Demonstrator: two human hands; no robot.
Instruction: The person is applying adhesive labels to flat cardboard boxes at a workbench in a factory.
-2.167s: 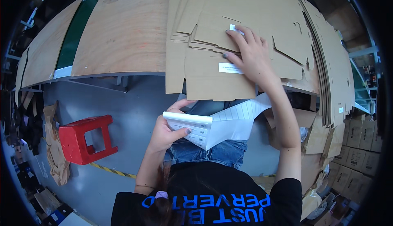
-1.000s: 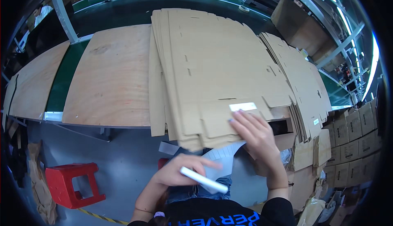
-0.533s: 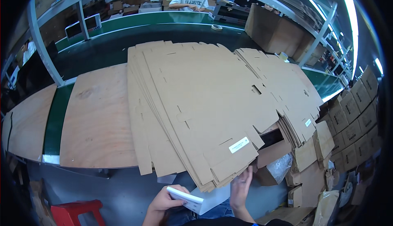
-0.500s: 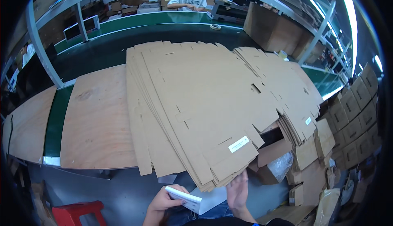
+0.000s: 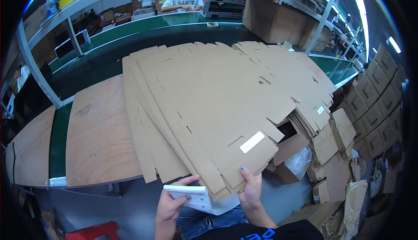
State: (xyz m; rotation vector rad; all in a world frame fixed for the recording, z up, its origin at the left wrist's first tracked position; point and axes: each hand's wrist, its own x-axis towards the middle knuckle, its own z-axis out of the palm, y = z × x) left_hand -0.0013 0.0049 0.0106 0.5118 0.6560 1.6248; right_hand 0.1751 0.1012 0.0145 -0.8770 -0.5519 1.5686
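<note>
Left hand [image 5: 167, 207]: I find it closed on the labels [image 5: 188, 192], thumb laid across their printed face, forefinger reaching past the upper edge.
Labels: a white folded batch, below the stack [image 5: 196, 105] and just left of its near corner; the folded edge runs roughly left to right. A white length trails rightward over the lap, partly hidden by cardboard.
Right hand [image 5: 251, 193]: thumb on the face of the top sheet at the near edge. The other fingers are mostly hidden, so I cannot tell whether they pinch the cardboard, or how many sheets.
Sticker [image 5: 252, 142]: white, flat on the top sheet, just beyond the right thumb and apart from it. Its long axis slants up from left to right.
Nearer hand: the right. From the left grip, the sticker lies up and to the right, across the near corner.
Stack: flat brown sheets, fanned at the left, near corner above the lap.
Alongside: I note a second stack [image 5: 300, 74] at the right and a wood board [image 5: 98, 131] at the left.
Beyond: a dark belt [image 5: 104, 66], a tape roll [image 5: 212, 25] and a co-worker [image 5: 183, 0].
</note>
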